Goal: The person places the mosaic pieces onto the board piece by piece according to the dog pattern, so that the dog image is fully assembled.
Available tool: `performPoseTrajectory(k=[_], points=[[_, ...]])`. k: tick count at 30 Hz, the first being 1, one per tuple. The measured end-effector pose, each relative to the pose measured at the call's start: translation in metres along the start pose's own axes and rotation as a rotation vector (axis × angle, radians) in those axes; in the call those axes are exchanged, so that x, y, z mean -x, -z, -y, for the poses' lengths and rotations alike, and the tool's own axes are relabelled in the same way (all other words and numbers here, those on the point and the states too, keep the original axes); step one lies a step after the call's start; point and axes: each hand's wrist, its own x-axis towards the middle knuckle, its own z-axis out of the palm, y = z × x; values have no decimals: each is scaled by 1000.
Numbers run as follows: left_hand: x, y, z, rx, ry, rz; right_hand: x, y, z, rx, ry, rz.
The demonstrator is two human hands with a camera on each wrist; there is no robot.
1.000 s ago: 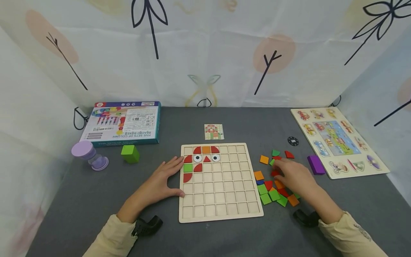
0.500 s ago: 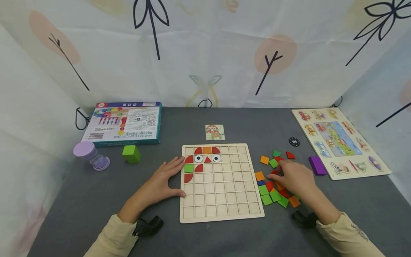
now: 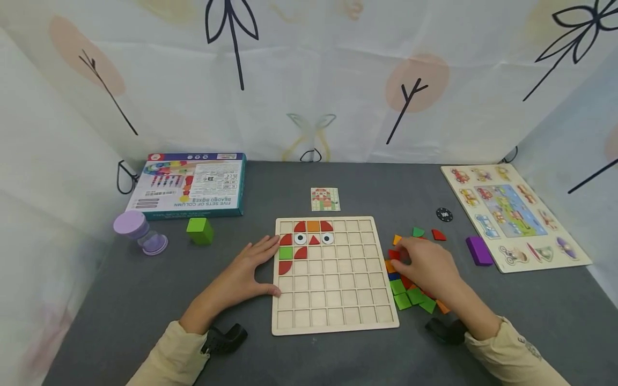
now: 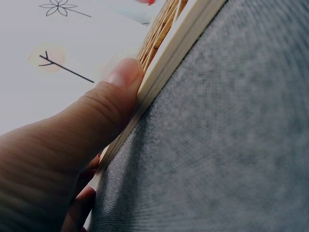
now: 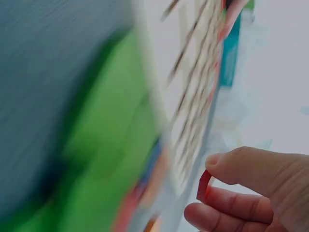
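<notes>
Left hand is unclenched, fingers extended, thumb and fingertips resting against the left edge of the gridded wooden board, which lies flat on the gray table. Right hand pinches a red piece between thumb and fingers, near the board's right edge, by the loose colored pieces. Two eye tiles sit in upper-left grid cells; picture card lies beyond the board's far edge, apart from it.

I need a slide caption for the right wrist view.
Right hand pinching a red piece near the wooden grid board.
</notes>
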Motion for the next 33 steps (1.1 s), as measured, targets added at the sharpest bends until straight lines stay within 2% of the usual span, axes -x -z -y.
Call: performPoseTrajectory(k=[4,6,10,14,18,23,28,33], points=[[0,-1,1,-1,6,-4,-11,-5,42,-4,164,-85],[1,-1,1,2,11,-6,-19,-9,65,11,245,-92],[1,-1,1,7,13,-10,-34,-21,106,55,360,-52],[1,-1,1,10,7,-18,-44,-31,131,150,412,6],[0,0,0,8,-3,-19,-47,-36,141,228,419,29],[-1,1,0,-8,-10,-15,-50,-36,141,234,398,24],[-1,1,-1,-11,-12,-10,-51,-37,139,217,389,38],[0,0,-1,-7,-8,-15,-50,-30,131,129,380,35]])
